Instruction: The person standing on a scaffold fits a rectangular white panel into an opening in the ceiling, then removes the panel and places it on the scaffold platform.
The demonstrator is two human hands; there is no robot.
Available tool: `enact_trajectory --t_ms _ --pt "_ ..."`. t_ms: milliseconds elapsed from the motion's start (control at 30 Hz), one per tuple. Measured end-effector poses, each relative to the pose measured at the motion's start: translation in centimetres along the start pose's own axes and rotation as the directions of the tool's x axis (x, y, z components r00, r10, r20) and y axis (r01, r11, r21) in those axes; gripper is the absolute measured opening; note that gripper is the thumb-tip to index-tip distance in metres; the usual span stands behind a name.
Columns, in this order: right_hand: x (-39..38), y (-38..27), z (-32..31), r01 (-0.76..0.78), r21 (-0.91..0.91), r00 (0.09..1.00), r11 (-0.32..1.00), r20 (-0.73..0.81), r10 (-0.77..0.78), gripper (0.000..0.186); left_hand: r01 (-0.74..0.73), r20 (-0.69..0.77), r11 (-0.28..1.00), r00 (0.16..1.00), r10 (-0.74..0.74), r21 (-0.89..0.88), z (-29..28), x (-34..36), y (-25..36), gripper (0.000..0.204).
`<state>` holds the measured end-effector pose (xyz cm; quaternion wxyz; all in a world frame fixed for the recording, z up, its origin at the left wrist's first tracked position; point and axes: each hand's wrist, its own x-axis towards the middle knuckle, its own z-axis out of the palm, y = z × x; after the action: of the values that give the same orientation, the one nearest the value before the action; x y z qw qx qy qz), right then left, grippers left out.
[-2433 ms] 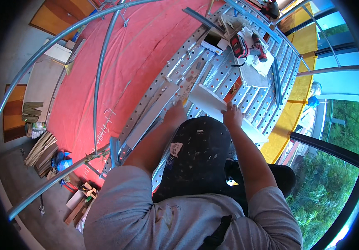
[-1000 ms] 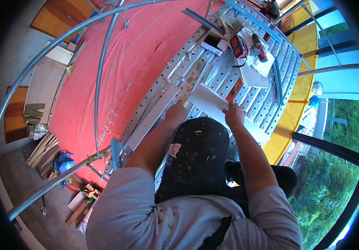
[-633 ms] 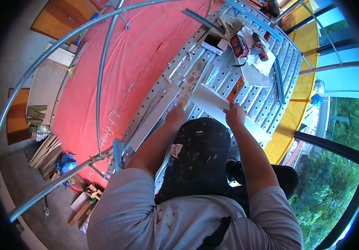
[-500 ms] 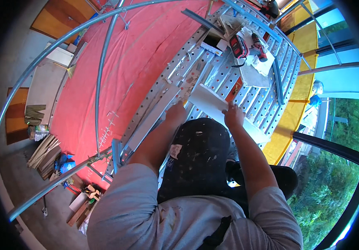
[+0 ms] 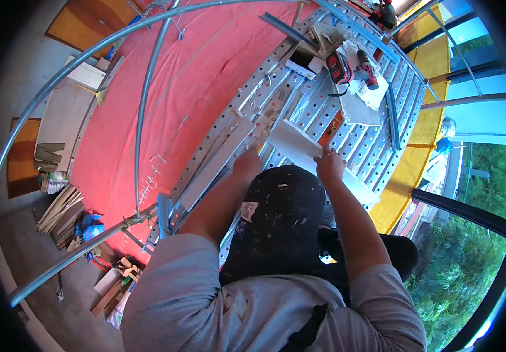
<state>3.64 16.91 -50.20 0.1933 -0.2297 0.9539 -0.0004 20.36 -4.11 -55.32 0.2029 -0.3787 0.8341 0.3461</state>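
A long white board strip [image 5: 294, 139] lies aslant across the perforated metal planks [image 5: 300, 105], in front of my knees. My right hand [image 5: 330, 164] has its fingers closed over the strip's far edge, around its middle. To the left of the strip, my left hand [image 5: 248, 162] is low over the planks, its fingers curled and partly hidden. A small yellow bit shows at its fingertips, too small to name. Beside that hand a long grey-white panel strip [image 5: 217, 161] lies along the platform's left side.
Farther off are a red cordless drill [image 5: 368, 70], a red-and-black tool case [image 5: 339, 67] and a small open box [image 5: 304, 61]. Metal channels [image 5: 392, 117] lie nearby. Scaffold tubes [image 5: 142, 105] rise at left before red sheeting [image 5: 112, 152]; yellow sheeting [image 5: 417, 135] runs along the right.
The whole view has shifted very slightly. Both hands and the white board strip stay nearly where they were.
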Motion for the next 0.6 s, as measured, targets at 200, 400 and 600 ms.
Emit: enact_trajectory --t_ms 200,400,600 --pt "0.1 -0.3 0.4 -0.005 -0.020 1.000 1.000 -0.029 0.005 0.036 0.030 -0.019 0.999 0.999 -0.030 0.024 -0.5 0.6 0.6 0.039" --pt "0.9 -0.5 0.1 0.020 0.015 0.999 1.000 -0.036 -0.019 0.036 0.063 0.087 0.995 0.994 -0.069 0.071 0.4 -1.2 -4.7 0.046" --pt "0.5 0.5 -0.3 -0.011 0.007 1.000 1.000 -0.016 0.011 0.036 0.008 -0.020 0.998 1.000 -0.010 -0.070 -1.4 -2.3 0.4 0.044"
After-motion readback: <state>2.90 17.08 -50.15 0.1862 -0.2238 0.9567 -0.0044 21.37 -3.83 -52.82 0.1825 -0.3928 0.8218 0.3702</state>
